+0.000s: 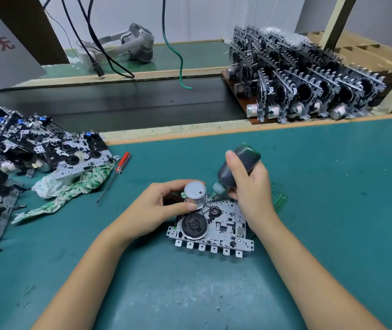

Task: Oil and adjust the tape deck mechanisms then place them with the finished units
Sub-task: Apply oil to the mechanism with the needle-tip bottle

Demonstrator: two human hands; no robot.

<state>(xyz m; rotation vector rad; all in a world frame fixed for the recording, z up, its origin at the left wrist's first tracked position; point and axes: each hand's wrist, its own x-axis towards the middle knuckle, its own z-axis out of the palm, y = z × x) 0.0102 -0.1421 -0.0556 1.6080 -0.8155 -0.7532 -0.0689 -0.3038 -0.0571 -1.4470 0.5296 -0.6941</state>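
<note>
— Metal and shiny, that is the tape deck mechanism (216,226) lying flat on the green mat (321,186), right in front of you. What is your left hand (159,208) doing?

— Your left hand curls its fingers round the silver motor (194,195) at the far left corner of the mechanism.

— And the right hand (247,184)?

— Your right hand grips a dark oil bottle (235,170), tipped down, with its green tip touching the mechanism just beside the motor.

— What else is near the mechanism?

— Off to its left lie a red screwdriver (116,173), a white and green rag (71,186) and a pile of more mechanisms (23,148). Far behind it to the right, the finished units (309,82) stand in rows on a brown board (242,101).
</note>
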